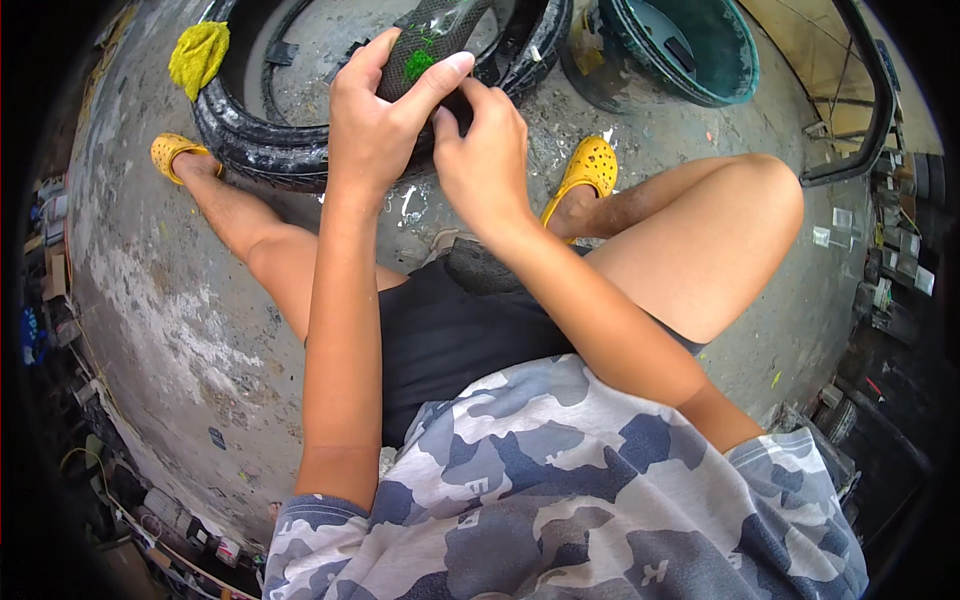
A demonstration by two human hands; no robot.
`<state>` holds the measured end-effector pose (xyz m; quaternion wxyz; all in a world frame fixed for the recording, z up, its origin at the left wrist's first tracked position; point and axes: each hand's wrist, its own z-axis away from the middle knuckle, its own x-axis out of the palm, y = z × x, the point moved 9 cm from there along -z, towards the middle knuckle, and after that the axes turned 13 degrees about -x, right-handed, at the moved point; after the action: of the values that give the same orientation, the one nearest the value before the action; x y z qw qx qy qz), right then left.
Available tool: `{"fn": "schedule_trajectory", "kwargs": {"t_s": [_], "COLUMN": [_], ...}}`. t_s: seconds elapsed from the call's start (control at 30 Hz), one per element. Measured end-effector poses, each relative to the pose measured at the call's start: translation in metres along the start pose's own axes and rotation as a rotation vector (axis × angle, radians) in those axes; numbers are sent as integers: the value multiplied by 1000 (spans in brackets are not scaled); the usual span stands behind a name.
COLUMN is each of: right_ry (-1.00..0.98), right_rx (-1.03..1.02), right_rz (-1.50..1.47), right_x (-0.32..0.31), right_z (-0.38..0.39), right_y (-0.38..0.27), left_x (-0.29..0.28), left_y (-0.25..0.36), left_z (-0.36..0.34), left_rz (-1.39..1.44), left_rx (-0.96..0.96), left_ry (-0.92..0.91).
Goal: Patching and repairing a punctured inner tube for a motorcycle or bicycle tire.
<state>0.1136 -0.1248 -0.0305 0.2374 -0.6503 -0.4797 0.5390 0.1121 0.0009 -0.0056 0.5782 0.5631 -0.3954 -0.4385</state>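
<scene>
Jutting beyond hands [381, 125]: dark tube [431, 43]

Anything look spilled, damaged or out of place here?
Yes: white marks streak the grey floor near the tyre, and a pale patch blotches it at left, uneven against the darker surface. A green spot stands out on the dark textured piece in the left hand. Whether anything spilled is unclear.

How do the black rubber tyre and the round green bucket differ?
Colour: the tyre is black, the bucket green. Shape: the tyre is an open ring, the bucket a deep, walled container. Size: the tyre looks wider than the bucket. Both are round and sit on the grey floor.
</scene>
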Motion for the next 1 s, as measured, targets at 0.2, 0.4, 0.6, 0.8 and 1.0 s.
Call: {"fn": "schedule_trajectory", "kwargs": {"t_s": [0.2,0.4,0.6,0.8,1.0], "right_ry": [-61,-110,-114,-102,-87], "right_rx": [44,-107,456,671,-19], "right_rz": [2,109,-562,-791,-249], "right_x": [6,-1,-14,-7,-17], "right_z": [-6,-2,-19,19,-18], "right_y": [11,-3,73,83,18], "left_x": [-3,-4,-13,-14,-14], "left_y": [2,9,1,4,2], "left_z": [-3,2,3,-4,-8], "left_rz": [-230,-345,-181,-142,-149], "left_rx": [122,171,57,62,72], "left_ry": [47,91,120,87,76]}}
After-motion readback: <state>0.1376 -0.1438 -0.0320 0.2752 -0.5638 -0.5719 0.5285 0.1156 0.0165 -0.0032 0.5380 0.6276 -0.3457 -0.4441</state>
